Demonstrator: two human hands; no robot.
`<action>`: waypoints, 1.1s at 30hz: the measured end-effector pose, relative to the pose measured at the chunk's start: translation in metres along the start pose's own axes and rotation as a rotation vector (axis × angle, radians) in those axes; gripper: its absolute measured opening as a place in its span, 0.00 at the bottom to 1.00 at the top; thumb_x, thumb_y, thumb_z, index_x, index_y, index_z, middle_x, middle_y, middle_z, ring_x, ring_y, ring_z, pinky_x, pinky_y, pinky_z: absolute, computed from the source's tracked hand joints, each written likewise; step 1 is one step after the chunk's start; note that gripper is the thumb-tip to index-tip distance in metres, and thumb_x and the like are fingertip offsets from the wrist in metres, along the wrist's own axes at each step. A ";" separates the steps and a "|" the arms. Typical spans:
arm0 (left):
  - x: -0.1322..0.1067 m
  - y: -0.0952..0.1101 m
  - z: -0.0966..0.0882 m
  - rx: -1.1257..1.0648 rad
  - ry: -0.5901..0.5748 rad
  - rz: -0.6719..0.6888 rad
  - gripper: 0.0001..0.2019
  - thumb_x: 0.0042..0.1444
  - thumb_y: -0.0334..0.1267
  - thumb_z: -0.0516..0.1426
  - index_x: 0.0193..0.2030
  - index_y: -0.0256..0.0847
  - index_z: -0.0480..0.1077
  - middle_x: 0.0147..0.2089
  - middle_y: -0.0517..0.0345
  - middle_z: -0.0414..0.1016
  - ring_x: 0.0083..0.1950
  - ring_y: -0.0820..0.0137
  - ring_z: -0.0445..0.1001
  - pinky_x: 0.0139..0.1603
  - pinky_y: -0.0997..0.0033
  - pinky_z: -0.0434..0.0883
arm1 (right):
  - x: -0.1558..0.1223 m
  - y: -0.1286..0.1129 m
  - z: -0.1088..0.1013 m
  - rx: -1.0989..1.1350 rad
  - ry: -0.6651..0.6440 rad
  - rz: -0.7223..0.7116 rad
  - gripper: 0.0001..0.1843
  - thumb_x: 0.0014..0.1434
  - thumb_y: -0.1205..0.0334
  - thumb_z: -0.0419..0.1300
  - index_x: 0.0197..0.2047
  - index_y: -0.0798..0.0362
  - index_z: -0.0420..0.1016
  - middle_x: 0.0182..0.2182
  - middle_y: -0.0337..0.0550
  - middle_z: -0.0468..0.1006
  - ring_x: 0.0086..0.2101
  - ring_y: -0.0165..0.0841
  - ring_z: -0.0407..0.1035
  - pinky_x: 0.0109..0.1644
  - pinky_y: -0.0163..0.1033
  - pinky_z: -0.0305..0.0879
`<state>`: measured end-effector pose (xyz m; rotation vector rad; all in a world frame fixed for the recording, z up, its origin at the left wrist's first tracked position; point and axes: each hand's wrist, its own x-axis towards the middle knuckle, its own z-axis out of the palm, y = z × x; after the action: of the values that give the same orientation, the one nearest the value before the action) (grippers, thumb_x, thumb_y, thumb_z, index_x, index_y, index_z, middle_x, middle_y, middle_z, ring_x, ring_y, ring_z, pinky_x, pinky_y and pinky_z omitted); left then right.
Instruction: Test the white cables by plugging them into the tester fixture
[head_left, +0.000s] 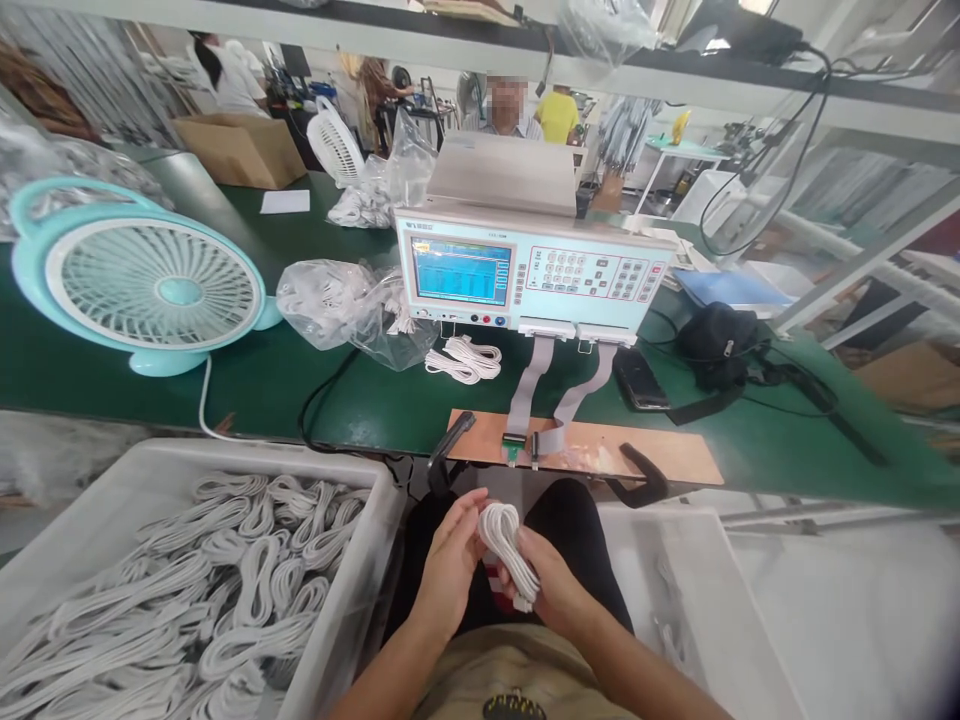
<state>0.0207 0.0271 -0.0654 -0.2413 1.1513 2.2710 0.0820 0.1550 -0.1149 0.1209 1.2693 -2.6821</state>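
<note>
Both my hands hold one coiled white cable over my lap, just below the table's front edge. My left hand curls round the coil's left side, fingers closed on it. My right hand grips its lower right end, where a connector sticks out. Straight ahead on the green table lies a brown board with a small connector fixture, joined by two grey ribbon cables to a white tester with a blue screen.
A white bin full of coiled white cables stands at my left; another white bin at my right. On the table are a turquoise fan, plastic bags of cables, a loose coil, a phone and a black pouch. People work behind.
</note>
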 end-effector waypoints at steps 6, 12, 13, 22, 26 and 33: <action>0.001 -0.019 -0.018 0.445 -0.016 0.093 0.17 0.56 0.48 0.53 0.43 0.34 0.61 0.38 0.51 0.65 0.37 0.70 0.68 0.31 0.72 0.67 | 0.000 -0.010 -0.001 0.279 0.066 -0.122 0.20 0.66 0.49 0.67 0.41 0.60 0.71 0.29 0.46 0.63 0.31 0.37 0.57 0.36 0.34 0.60; -0.008 -0.023 -0.009 1.066 -0.502 0.399 0.15 0.53 0.31 0.54 0.48 0.43 0.66 0.46 0.53 0.62 0.42 0.73 0.65 0.40 0.75 0.64 | 0.001 -0.010 -0.004 0.359 0.133 -0.096 0.20 0.63 0.50 0.70 0.37 0.58 0.72 0.32 0.44 0.62 0.31 0.37 0.59 0.34 0.34 0.63; -0.009 -0.023 -0.007 1.155 -0.550 0.455 0.14 0.54 0.32 0.53 0.48 0.45 0.67 0.46 0.53 0.62 0.43 0.73 0.64 0.42 0.75 0.63 | 0.001 -0.008 -0.006 0.382 0.125 -0.071 0.20 0.62 0.49 0.71 0.37 0.59 0.73 0.32 0.44 0.62 0.31 0.36 0.60 0.34 0.33 0.63; 0.000 -0.022 -0.003 0.849 -0.376 0.470 0.09 0.60 0.39 0.50 0.35 0.36 0.67 0.37 0.53 0.64 0.37 0.74 0.63 0.38 0.75 0.61 | -0.003 -0.009 -0.018 -0.562 0.392 -0.279 0.28 0.61 0.43 0.64 0.47 0.62 0.68 0.39 0.52 0.63 0.38 0.44 0.59 0.38 0.38 0.60; 0.004 -0.031 -0.006 0.464 -0.197 0.238 0.14 0.60 0.44 0.50 0.31 0.33 0.60 0.29 0.57 0.57 0.31 0.76 0.57 0.33 0.76 0.57 | -0.011 -0.033 0.008 -1.049 0.187 -0.588 0.09 0.68 0.56 0.54 0.46 0.52 0.66 0.40 0.46 0.61 0.39 0.43 0.59 0.42 0.42 0.56; 0.011 -0.037 -0.005 0.189 -0.038 0.052 0.19 0.51 0.47 0.58 0.27 0.32 0.58 0.25 0.59 0.54 0.27 0.77 0.53 0.29 0.77 0.55 | -0.011 -0.058 0.034 -1.160 -0.220 -0.455 0.12 0.71 0.58 0.45 0.39 0.53 0.64 0.34 0.45 0.65 0.32 0.39 0.61 0.35 0.39 0.56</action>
<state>0.0323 0.0443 -0.0981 -0.0948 1.3561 2.1830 0.0819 0.1665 -0.0477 -0.6420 2.7081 -1.6864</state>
